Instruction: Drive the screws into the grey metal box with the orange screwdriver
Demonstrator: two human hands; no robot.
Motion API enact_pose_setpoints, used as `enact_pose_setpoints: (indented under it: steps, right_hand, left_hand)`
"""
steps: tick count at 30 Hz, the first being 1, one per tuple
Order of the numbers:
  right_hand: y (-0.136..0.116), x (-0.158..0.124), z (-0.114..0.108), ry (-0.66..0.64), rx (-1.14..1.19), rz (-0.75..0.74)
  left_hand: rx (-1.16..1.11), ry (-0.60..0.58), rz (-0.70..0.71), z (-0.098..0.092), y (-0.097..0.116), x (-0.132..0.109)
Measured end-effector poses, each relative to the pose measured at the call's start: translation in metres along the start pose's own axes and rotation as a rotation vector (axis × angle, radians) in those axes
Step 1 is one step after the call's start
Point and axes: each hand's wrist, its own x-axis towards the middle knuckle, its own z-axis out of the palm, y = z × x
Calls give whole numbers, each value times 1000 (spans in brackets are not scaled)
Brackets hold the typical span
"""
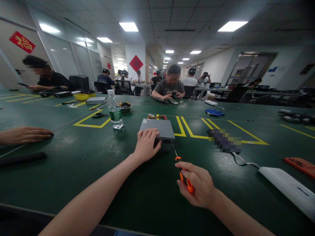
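Note:
My left hand (147, 144) rests on the near left corner of a flat grey metal box (158, 128) on the green table, fingers curled over its top and front edge. My right hand (197, 186) is closed round the orange and black handle of a screwdriver (182, 170). Its thin shaft points up and away, with the tip close to the box's front right side.
A water bottle (115, 109) stands left of the box. Another person's hand (24, 135) lies flat at far left. A white device with a cable (285, 186) and an orange object (300, 165) lie right. Yellow tape lines mark the table (73, 154). People sit at the far side.

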Motion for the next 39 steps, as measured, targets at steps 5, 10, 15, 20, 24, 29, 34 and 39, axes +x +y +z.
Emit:
enact_pose_setpoints:
  steps: [5, 10, 15, 20, 24, 29, 34, 39]
  right_hand:
    - [-1, -2, -6, -86, -118, -36]
    - [-3, 4, -7, -141, -104, -107]
    - [-2, 3, -5, -139, -130, -165]
    - [-2, 2, -1, -42, -75, -147]
    - [-1, 1, 0, -33, -63, -140]
    - [-2, 3, -3, -141, -64, -156]
    - [-4, 7, -5, -142, -126, -201]
    - [-2, 3, -1, -50, -45, -135]
  left_hand:
    - [0, -8, -7, -1, 1, 0]
    - [-1, -3, 1, 1, 0, -1]
    - [-4, 0, -3, 0, 0, 0]
    - [-6, -10, -6, -1, 1, 0]
    - [-5, -8, -11, 0, 1, -1]
    - [-9, 3, -6, 1, 1, -1]
    - [-11, -4, -6, -1, 0, 0]
    - [-13, -9, -7, -1, 0, 0]
